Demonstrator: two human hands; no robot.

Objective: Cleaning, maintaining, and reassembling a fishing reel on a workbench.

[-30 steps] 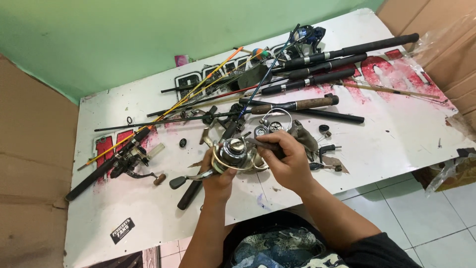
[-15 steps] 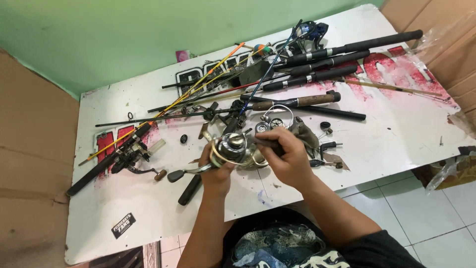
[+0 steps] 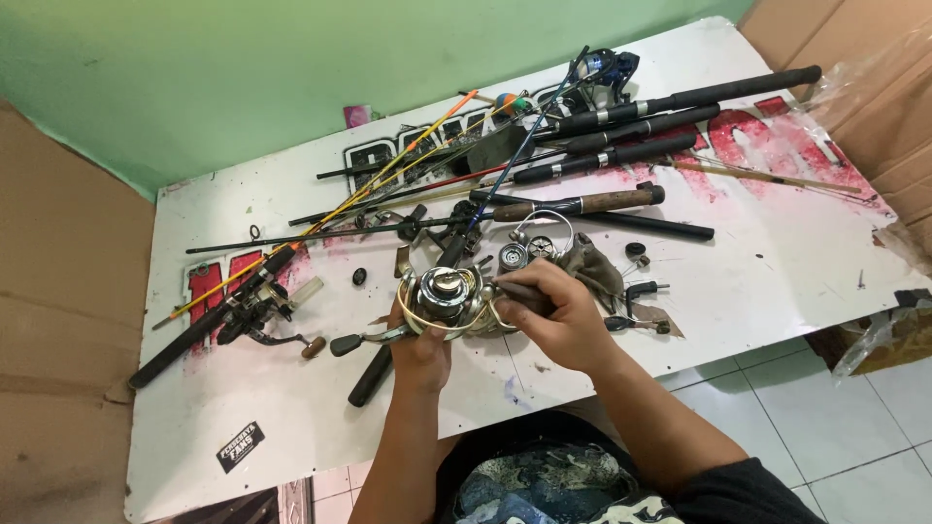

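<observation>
white desk (image 3: 777, 291) under green wall, strewn with fishing rods (image 3: 621, 121) beyond our hands. item: spinning reel (image 3: 445, 296), gripped from below by our left hand (image 3: 419, 351); right hand (image 3: 558, 312) closed on a dark tool (image 3: 519, 291) touching it. risk, we judge: tool slipping, small knobs (image 3: 636, 250) just right rolling away.

Bare forearms, black short sleeve on the right arm, patterned blue-grey lap cloth

Both hands (image 3: 485, 325) grip reel (image 3: 445, 296); rods (image 3: 621, 131) behind.
</observation>
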